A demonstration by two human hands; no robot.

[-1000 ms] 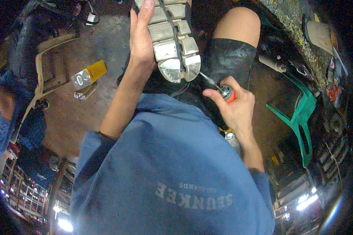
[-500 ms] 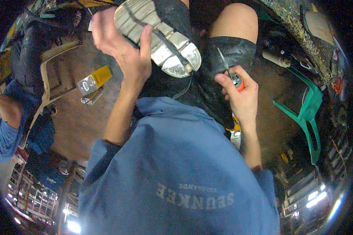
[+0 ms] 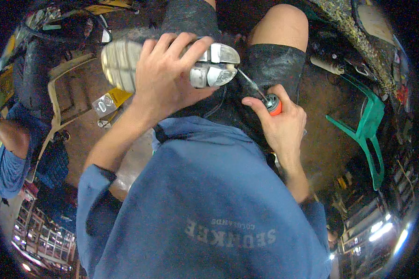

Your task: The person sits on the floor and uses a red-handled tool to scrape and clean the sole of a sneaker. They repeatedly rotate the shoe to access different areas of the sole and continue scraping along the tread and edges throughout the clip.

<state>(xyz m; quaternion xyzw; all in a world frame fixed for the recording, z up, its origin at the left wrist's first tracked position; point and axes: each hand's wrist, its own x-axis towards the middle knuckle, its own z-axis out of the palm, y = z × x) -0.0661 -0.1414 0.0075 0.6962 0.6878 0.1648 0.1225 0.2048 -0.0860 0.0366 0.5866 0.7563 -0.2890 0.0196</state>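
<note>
Now: shoe [image 3: 221, 76] gripped in your left hand [image 3: 165, 76], long axis crosswise. Your right hand [image 3: 284, 116] holds the slim-shafted tool [image 3: 272, 104], tip beside the shoe's right end; contact unclear.

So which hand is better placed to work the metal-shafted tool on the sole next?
Likely the right hand: it holds the tool, the tip pointing close to the sole's near end. The left hand is wrapped over the sole, seemingly better suited to steadying it.

blue shirt [image 3: 205, 181] | short loose sleeves [image 3: 93, 188] | pale faded chest lettering [image 3: 229, 231] | black shorts [image 3: 277, 67]
</note>
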